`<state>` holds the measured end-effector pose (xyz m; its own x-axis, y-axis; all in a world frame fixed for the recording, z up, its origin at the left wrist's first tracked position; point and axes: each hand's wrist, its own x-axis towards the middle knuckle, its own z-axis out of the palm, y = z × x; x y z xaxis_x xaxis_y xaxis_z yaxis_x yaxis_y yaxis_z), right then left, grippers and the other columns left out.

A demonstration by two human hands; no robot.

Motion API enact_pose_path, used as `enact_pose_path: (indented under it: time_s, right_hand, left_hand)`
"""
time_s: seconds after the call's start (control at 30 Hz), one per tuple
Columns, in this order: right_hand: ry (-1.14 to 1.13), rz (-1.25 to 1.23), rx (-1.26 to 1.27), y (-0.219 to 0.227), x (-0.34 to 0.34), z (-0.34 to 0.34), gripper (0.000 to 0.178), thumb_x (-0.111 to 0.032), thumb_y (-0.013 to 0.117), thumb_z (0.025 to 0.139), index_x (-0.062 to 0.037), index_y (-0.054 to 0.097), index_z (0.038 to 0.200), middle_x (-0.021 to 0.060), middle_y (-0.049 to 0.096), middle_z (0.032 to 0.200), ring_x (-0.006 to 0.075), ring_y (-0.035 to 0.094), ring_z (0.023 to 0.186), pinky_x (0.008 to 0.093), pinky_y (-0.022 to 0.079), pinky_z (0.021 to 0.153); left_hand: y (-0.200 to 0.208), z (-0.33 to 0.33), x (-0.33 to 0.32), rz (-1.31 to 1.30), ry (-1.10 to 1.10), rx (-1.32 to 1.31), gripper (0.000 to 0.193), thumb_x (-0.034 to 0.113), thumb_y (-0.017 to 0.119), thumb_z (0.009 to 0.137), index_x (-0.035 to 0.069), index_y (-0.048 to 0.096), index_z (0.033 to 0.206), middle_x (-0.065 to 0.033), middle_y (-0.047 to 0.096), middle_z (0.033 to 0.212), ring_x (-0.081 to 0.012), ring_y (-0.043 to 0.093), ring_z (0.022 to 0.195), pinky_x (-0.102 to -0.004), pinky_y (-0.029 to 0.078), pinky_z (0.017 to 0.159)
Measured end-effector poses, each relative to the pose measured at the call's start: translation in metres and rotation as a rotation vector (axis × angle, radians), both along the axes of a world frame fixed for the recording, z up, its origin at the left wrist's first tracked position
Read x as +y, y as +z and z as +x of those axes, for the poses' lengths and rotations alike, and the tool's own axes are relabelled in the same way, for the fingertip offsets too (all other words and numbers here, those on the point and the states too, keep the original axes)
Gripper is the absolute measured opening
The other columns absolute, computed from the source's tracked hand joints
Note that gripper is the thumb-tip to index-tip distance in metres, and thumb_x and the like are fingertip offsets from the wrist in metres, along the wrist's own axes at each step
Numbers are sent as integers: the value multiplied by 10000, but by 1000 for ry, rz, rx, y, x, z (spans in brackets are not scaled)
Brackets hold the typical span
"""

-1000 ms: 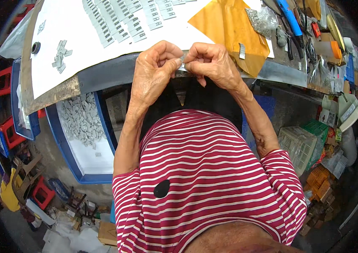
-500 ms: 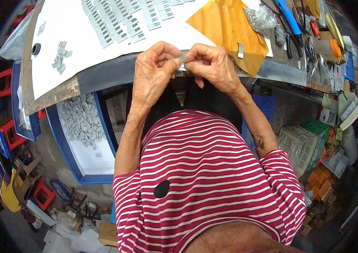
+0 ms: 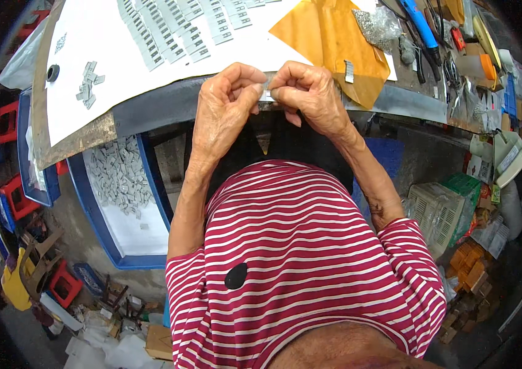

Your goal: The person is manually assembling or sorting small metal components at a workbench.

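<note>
At the near edge of the table, my left hand (image 3: 225, 107) and my right hand (image 3: 311, 97) face each other, fingers pinched. A small pale grey piece (image 3: 266, 96) shows in the gap between the fingertips of both hands; most of it is hidden. Beyond them, rows of flat grey pieces with dark marks (image 3: 161, 32) lie on white paper (image 3: 98, 37). A loose cluster of similar grey pieces (image 3: 89, 85) lies farther left. One more grey piece (image 3: 349, 71) rests on a brown envelope (image 3: 328, 40) to the right of my right hand.
A blue tray (image 3: 129, 262) full of small grey pieces stands below the table on the left. A black ring (image 3: 53, 72) sits at the paper's left edge. To the right are a bag of small metal parts (image 3: 376, 27), a blue-handled tool (image 3: 419, 24) and clutter.
My hands stay pinched together at the table edge, with only a slight shift of the fingers. The things on the table look the same.
</note>
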<state>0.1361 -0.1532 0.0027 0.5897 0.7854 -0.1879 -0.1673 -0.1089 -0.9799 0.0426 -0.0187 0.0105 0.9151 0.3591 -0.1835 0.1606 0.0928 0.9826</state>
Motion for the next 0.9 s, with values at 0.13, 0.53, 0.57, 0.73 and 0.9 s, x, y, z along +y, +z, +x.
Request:
enact_pose_path:
  time_s: [0.13,0.53,0.57,0.73,0.9]
  right_hand:
    - [-2,-3,-16,-1,0,1,17,-7,549,781,2,546,766,2,502,563,42,435,425,175,330,363]
    - [1,42,-57,0,4,4,89,-42,548,803,31,568,852,13,538,632,54,492,486,173,401,435]
    - [1,42,-58,-1,4,4,89,-42,548,803,31,568,852,13,538,632,54,492,486,173,401,435]
    - [-8,78,16,-3,7,5,113,-31,533,800,50,562,873,29,545,637,70,507,502,184,419,458]
    - [-4,47,5,-2,11,6,113,-24,521,790,48,562,867,30,537,609,69,507,492,186,413,452]
  left_hand:
    - [-3,-7,4,108,-105,6,195,15,596,772,-8,582,965,-16,590,780,-66,528,656,-195,434,605]
    - [-3,-9,2,663,-32,-185,185,11,631,748,-16,605,929,-97,628,802,-146,607,695,-254,483,631]
    - [-4,-9,2,681,-18,-205,185,11,635,745,-15,606,926,-100,627,802,-157,611,693,-258,483,627]
    - [-7,-9,4,713,-4,-209,182,14,642,742,-15,602,918,-101,620,795,-157,606,679,-259,480,612]
    - [-9,-9,5,757,11,-231,178,13,641,744,-13,595,913,-100,610,791,-160,597,654,-258,474,594]
